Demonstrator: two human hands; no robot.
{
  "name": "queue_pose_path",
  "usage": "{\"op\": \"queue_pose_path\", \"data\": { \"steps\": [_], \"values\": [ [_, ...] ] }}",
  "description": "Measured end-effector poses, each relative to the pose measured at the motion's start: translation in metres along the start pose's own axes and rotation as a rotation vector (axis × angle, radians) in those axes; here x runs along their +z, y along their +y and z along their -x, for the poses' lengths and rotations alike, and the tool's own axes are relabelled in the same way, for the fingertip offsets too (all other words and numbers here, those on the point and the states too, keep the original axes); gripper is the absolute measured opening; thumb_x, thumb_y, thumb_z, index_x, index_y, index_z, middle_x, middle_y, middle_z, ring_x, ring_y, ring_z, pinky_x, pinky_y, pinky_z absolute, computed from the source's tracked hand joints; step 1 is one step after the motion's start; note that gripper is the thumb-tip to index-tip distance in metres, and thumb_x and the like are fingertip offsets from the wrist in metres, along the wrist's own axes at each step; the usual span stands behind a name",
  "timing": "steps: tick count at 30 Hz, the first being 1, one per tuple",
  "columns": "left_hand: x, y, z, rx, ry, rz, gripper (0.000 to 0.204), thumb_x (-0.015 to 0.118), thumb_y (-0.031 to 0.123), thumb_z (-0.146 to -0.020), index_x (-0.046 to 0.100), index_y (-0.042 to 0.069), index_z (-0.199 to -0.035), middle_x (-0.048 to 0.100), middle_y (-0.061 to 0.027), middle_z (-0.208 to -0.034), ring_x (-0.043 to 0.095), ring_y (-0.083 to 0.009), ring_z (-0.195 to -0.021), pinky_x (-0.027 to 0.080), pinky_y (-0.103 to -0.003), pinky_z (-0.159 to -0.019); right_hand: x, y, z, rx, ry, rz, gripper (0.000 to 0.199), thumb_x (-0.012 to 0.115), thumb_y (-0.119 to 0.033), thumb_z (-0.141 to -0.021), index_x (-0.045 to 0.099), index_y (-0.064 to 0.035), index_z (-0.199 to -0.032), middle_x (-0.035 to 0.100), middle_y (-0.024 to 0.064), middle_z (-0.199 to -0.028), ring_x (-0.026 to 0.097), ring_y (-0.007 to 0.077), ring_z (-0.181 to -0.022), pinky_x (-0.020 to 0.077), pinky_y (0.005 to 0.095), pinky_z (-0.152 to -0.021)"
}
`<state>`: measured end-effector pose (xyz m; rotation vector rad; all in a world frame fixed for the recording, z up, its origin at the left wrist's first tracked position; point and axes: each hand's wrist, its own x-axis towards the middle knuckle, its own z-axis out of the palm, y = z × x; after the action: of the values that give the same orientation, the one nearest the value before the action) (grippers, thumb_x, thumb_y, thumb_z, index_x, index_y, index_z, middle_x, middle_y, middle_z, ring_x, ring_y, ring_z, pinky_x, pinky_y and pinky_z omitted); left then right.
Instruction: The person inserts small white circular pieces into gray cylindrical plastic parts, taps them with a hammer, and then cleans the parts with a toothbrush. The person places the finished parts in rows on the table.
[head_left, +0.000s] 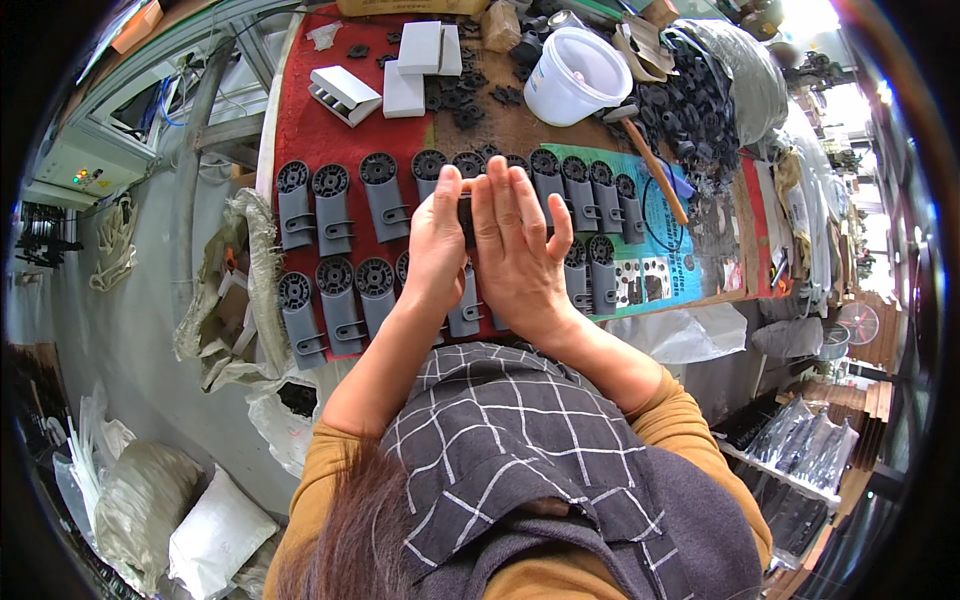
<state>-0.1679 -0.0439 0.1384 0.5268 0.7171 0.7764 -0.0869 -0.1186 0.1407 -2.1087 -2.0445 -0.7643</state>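
Observation:
My hands are raised together over the near middle of the table. My left hand is closed, its thumb side up, around a dark part that shows only as a sliver between the hands. Its kind is hidden. Against the other side of that part lies my right hand, its fingers stretched out and the little finger apart. Beneath and around the hands stand two rows of grey plastic tubular parts with round black spoked ends, such as one at the left and one in the nearer row. Hands cover the middle ones.
A red mat covers the table's left. Farther back are white boxes, black star-shaped pieces and a white bucket. A wooden-handled hammer lies right of it, near a heap of black parts. Sacks stand lower left.

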Motion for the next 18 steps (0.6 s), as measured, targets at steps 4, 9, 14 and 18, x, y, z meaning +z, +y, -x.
{"op": "queue_pose_path", "data": {
  "steps": [4,9,14,18],
  "values": [
    [-0.002,-0.002,-0.007,-0.03,-0.053,-0.013,0.048,0.046,0.052,-0.098,0.058,0.007,-0.109,0.064,-0.0038,-0.1,0.064,-0.0133,-0.087,0.053,-0.027,-0.072,-0.001,-0.003,-0.003,-0.006,0.008,-0.086,0.059,0.048,-0.012,-0.087,0.037,0.0015,-0.143,0.03,0.0165,-0.154,0.027,0.025,-0.142,0.0074,0.045,-0.115],
    [-0.008,0.001,-0.012,-0.055,-0.062,0.003,0.057,0.045,0.057,-0.096,0.062,0.003,-0.097,0.063,-0.0036,-0.08,0.062,-0.0123,-0.069,0.052,-0.027,-0.061,-0.008,0.026,-0.017,0.086,0.004,-0.698,0.072,0.072,-0.011,-0.069,0.047,-0.0023,-0.136,0.053,0.0148,-0.129,0.046,0.0295,-0.123,0.0285,0.0455,-0.105],
    [-0.02,0.006,-0.018,-0.103,-0.301,-0.075,0.05,0.057,0.044,-0.094,0.058,-0.001,-0.115,0.063,-0.0063,-0.092,0.062,-0.0121,-0.08,0.053,-0.027,-0.066,-0.002,0.057,-0.031,0.031,-0.07,-0.891,0.051,0.073,-0.013,-0.066,0.06,-0.0032,-0.114,0.062,0.0119,-0.106,0.055,0.0314,-0.104,0.0389,0.0425,-0.096],
    [-0.031,0.015,-0.024,0.27,-0.421,-0.561,0.067,0.083,0.007,-0.07,0.051,-0.001,-0.128,0.059,-0.0054,-0.112,0.059,-0.0171,-0.106,0.05,-0.033,-0.095,-0.002,0.082,-0.033,0.1,-0.173,-0.975,0.049,0.075,-0.015,-0.068,0.061,-0.0022,-0.113,0.063,0.0141,-0.103,0.056,0.0311,-0.102,0.0417,0.0411,-0.094]
  ]
}}
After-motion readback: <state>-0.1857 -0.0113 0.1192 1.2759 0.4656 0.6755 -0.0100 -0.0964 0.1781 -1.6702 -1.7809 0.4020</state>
